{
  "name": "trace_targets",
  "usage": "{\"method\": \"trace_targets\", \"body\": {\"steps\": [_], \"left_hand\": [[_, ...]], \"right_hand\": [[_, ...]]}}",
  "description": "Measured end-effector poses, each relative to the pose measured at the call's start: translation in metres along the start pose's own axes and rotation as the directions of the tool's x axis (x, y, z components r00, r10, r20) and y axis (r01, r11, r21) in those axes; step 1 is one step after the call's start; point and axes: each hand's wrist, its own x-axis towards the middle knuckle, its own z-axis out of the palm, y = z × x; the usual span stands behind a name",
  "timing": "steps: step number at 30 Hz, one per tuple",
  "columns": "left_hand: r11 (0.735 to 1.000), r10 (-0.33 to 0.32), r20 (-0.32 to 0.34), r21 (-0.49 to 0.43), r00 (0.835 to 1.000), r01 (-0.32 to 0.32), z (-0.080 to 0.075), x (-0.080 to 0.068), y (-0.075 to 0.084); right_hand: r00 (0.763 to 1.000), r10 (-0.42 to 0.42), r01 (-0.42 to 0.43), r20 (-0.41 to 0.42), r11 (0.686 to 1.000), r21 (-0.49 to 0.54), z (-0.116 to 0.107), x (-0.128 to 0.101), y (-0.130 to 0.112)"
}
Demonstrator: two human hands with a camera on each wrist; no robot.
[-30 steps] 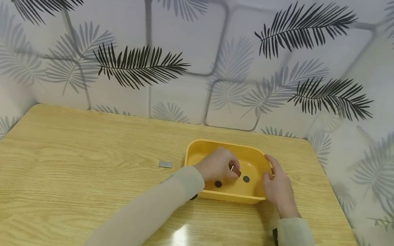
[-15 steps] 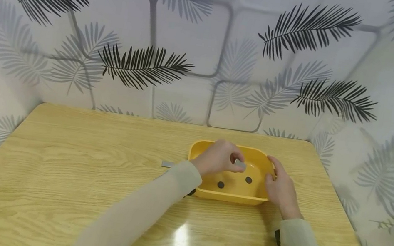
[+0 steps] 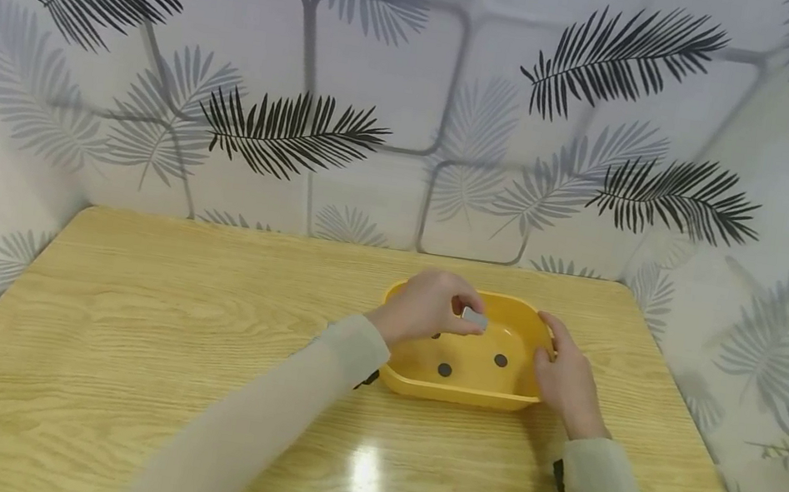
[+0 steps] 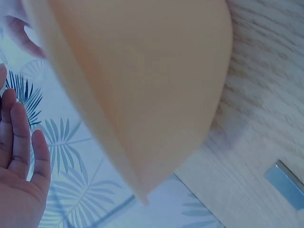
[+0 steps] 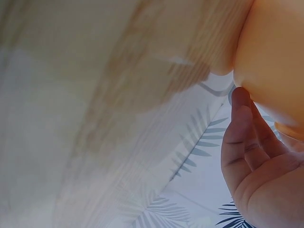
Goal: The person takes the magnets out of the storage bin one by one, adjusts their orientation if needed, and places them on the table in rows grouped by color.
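A yellow tray point(image 3: 406, 378) stands on the wooden table, right of centre. My left hand point(image 3: 464, 316) hovers over its far left part and pinches a small grey metal piece point(image 3: 475, 319) between thumb and fingers. Dark round discs point(image 3: 444, 369) point(image 3: 500, 360) lie on the tray floor below. My right hand point(image 3: 550, 348) rests with straight fingers against the tray's right rim. The right wrist view shows those fingers point(image 5: 244, 137) against the tray's outer wall point(image 5: 280, 61). The left wrist view is filled by the tray's outer wall point(image 4: 142, 85).
A second grey metal piece point(image 4: 286, 184) lies flat on the table point(image 3: 126, 326) just left of the tray; my left sleeve hides it in the head view. Leaf-patterned walls close in the table at the back and on both sides.
My left hand has risen from the tray floor with the grey piece and moved a little toward the far rim. The right hand has stayed at the tray's right rim.
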Motion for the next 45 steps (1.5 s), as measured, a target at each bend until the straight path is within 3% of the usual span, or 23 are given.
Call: {"method": "trace_targets", "body": {"steps": [8, 16, 21, 45], "left_hand": [[0.999, 0.002, -0.052, 0.052, 0.999, 0.001, -0.017, -0.014, -0.017], [0.999, -0.031, -0.111, 0.009, 0.993, 0.032, -0.033, -0.034, -0.036], [0.999, -0.027, -0.14, 0.029, 0.99, 0.031, -0.039, -0.044, -0.048], [0.988, -0.146, -0.215, 0.008, 0.966, 0.152, -0.066, -0.103, -0.11]], "right_hand": [[1.0, -0.013, 0.013, -0.004, 1.0, 0.009, 0.0, -0.001, 0.001], [1.0, -0.012, 0.012, -0.007, 1.0, 0.0, 0.0, -0.001, -0.001], [1.0, -0.004, 0.004, -0.005, 1.0, 0.004, 0.001, -0.001, -0.001], [1.0, -0.004, 0.004, 0.004, 1.0, 0.003, 0.001, 0.0, -0.003]]}}
